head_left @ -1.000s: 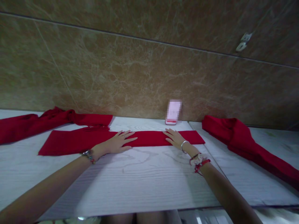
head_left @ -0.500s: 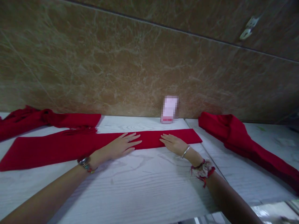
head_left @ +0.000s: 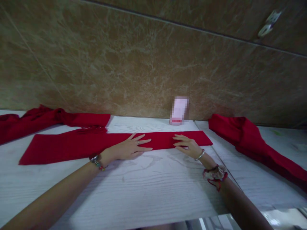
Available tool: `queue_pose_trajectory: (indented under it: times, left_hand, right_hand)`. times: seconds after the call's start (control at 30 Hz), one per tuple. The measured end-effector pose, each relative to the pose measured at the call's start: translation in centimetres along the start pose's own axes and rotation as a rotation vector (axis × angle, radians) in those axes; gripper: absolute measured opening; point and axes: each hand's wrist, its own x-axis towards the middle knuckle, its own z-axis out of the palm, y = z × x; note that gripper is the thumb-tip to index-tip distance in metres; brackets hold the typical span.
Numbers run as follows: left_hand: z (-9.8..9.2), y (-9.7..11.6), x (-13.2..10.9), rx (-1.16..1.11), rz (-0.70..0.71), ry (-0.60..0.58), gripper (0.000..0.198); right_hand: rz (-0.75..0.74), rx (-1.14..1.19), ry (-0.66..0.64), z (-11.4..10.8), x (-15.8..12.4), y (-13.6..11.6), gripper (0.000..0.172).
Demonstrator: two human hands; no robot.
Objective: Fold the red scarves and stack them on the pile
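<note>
A long red fringed cloth, looking like a folded scarf (head_left: 72,147), lies flat across the white table in a narrow strip. My left hand (head_left: 128,147) rests on its middle, fingers spread and stretched out, palm down. Toward the strip's right end, my right hand (head_left: 188,147) touches the cloth with its fingertips. Its fingers are apart and slightly bent, and the palm is over the near edge. Neither hand grips anything. Some fringe (head_left: 93,130) shows along the far edge at the left.
Another red cloth (head_left: 72,119) lies bunched at the back left, and a further red one (head_left: 249,140) stretches along the right. A pinkish, blurred-out item (head_left: 179,110) leans against the brown marbled wall (head_left: 134,64). A seam crosses the white tabletop (head_left: 144,185) at right.
The view has shifted, so most things appear farther right. My right hand has slid slightly right along the cloth and its fingers are more bent. My left hand stays flat on it.
</note>
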Motion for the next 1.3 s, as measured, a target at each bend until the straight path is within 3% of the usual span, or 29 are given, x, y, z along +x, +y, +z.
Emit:
queue_pose_trajectory:
  times: [0.07, 0.17, 0.27, 0.37, 0.5, 0.6, 0.83, 1.03, 1.17, 1.3]
  left_hand:
    - [-0.1, 0.1, -0.1, -0.014, 0.007, -0.002, 0.038]
    - [-0.3, 0.3, -0.3, -0.018, 0.015, -0.001, 0.038]
    - [-0.5, 0.6, -0.5, -0.011, 0.015, -0.012, 0.038]
    - [-0.6, 0.7, -0.5, -0.027, 0.01, -0.017, 0.039]
    - [-0.3, 0.6, -0.2, -0.052, -0.069, 0.061, 0.045]
    - [-0.1, 0.6, -0.1, -0.025, -0.055, 0.031, 0.05]
    - [0.2, 0.3, -0.5, 0.035, -0.024, 0.007, 0.048]
    - [-0.5, 0.8, -0.8, 0.104, -0.073, 0.025, 0.053]
    - [-2.7, 0.3, -3.7, 0.143, -0.127, 0.034, 0.049]
    - [-5.2, -3.0, -11.1, 0.132, -0.342, 0.066, 0.054]
  right_hand:
    - [0.086, -0.074, -0.015, 0.2, 0.2, -0.4, 0.035]
    - [0.163, -0.196, -0.184, 0.9, 0.7, -1.2, 0.045]
    - [0.179, -0.255, -0.339, 1.1, 0.9, -1.6, 0.047]
    - [0.194, -0.24, -0.406, 0.5, 0.9, -1.7, 0.044]
    - [0.231, -0.197, -0.306, -0.1, 0.9, -1.6, 0.041]
    - [0.3, -0.289, -0.223, 0.4, 1.0, -1.7, 0.048]
    - [0.345, -0.42, -0.346, 1.6, 1.3, -1.7, 0.05]
    - [0.466, -0.444, -0.385, 0.2, -0.5, 0.3, 0.049]
    - [0.504, -0.409, -0.372, -1.7, -2.5, 3.5, 0.05]
    - [0.428, -0.437, -0.237, -2.4, -1.0, 3.5, 0.047]
